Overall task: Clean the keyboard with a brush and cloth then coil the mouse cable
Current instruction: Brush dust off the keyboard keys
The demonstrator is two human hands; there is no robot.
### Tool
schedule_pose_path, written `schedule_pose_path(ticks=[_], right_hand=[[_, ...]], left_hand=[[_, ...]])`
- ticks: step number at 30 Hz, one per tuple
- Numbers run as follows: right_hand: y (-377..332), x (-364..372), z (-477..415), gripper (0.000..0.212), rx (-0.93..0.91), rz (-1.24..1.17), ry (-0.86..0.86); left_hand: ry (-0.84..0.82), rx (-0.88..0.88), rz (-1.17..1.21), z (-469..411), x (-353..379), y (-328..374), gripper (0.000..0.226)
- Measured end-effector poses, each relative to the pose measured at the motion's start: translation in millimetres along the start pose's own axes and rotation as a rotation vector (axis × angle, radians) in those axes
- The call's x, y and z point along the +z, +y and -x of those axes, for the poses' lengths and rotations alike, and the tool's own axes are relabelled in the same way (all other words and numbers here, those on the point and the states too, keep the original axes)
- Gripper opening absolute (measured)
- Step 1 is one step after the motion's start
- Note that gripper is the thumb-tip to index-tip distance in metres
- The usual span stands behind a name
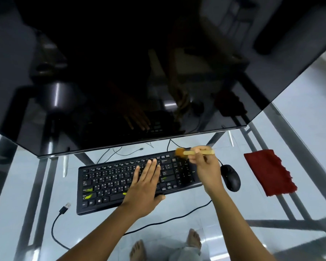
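At the bottom of the frame, bare feet (137, 249) show through the glass desk (243, 208). A black cable (167, 220) crosses lower centre, its USB plug (65, 208) loose at lower left. The left hand (145, 185) lies flat, fingers straight, on the black keyboard (105, 185) at centre. The right hand (207, 166) pinches a wooden brush (188, 152) over the keyboard's upper right corner. The mouse (231, 178) sits beside it, a red cloth (269, 172) further right. A dark monitor (120, 72) fills the top.

A single wide-angle view from the person's head looks forward and steeply down, close over the glass bench (186, 204). The keyboard (109, 185) sits near, mid-frame. The dark monitor (120, 72) fills the far half, apparently leaning toward the camera. The far corners are blurred.
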State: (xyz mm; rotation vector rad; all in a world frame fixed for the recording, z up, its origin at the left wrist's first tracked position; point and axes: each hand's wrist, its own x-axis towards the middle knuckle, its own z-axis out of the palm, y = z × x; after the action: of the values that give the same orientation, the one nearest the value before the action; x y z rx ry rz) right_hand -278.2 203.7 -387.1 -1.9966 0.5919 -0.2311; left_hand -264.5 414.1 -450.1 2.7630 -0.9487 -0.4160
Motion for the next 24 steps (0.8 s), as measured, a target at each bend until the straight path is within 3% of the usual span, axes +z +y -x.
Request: schedule_pose_path(ticks=[2, 3, 6, 10, 14, 16, 18, 21, 24], right_hand=[[-0.4, 1.5, 2.2, 0.015, 0.012, -0.031, -0.155], [1.4, 0.2, 1.7, 0.015, 0.012, 0.034, -0.142], [6.6, -9.9, -4.3, 0.011, -0.016, 0.123, 0.112], [9.3, -14.2, 4.3, 0.012, -0.031, 0.09, -0.079], [16.8, -22.3, 11.1, 0.011, -0.055, 0.181, 0.136], [21.7, -23.2, 18.3, 0.014, -0.036, 0.095, 0.033], [20.6, -19.9, 25.3, 0.015, -0.023, 0.157, -0.06], [26.6, -24.6, 28.1, 0.017, -0.04, 0.193, 0.129], [30.5, -25.8, 35.9, 0.013, -0.135, 0.231, -0.036]], left_hand=[[-0.002, 0.009, -0.002, -0.1, 2.1, -1.9, 0.09], [0.01, 0.013, 0.003, -0.1, 2.0, -2.5, 0.09], [0.026, 0.019, 0.011, -2.1, 4.5, -2.6, 0.09], [0.009, 0.014, -0.042, -2.4, 9.7, -6.8, 0.089], [0.028, 0.02, -0.043, -3.4, 10.1, -6.3, 0.089], [0.056, 0.026, -0.003, -4.0, 8.6, -6.0, 0.09], [0.065, 0.022, 0.021, -3.8, 8.2, -7.9, 0.092], [0.058, -0.006, -0.014, -3.7, 10.7, -6.9, 0.095], [0.059, -0.044, -0.027, -4.3, 11.8, -2.7, 0.096]])
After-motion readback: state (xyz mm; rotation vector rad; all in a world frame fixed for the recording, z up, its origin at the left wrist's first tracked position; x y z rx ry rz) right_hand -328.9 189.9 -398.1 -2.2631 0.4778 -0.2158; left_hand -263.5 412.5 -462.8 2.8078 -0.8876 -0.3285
